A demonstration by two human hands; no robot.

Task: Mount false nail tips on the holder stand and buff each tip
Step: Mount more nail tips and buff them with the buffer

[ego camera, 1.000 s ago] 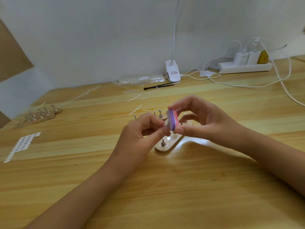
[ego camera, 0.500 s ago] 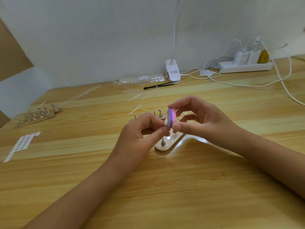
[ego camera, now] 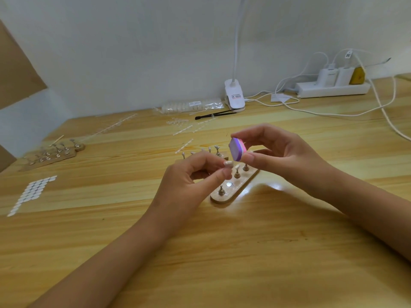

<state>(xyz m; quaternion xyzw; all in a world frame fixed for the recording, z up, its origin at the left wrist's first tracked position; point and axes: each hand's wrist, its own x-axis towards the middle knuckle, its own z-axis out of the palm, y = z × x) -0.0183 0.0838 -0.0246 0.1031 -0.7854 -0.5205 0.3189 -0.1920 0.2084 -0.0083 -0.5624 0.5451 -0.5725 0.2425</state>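
My left hand [ego camera: 191, 176] pinches a small pale nail tip [ego camera: 228, 163] between thumb and forefinger, just above the wooden holder stand [ego camera: 233, 192]. My right hand [ego camera: 278, 154] grips a purple and pink buffer block [ego camera: 237, 150] by its edges, held a little above and to the right of the tip, not touching it. The stand carries several metal pegs; one peg [ego camera: 237, 172] beside the held tip bears a tip. My left hand hides part of the stand.
A second wooden stand [ego camera: 51, 155] with pegs lies at the far left. A sheet of white adhesive dots [ego camera: 31, 192] is at the left edge. A bag of nail tips [ego camera: 191, 106], a black tool [ego camera: 213, 114], a clip lamp [ego camera: 234, 96] and a power strip [ego camera: 331, 87] with cables line the wall.
The buffer block has lifted off the nail tip and tilted, showing its purple face. My left hand has lowered slightly with the tip.
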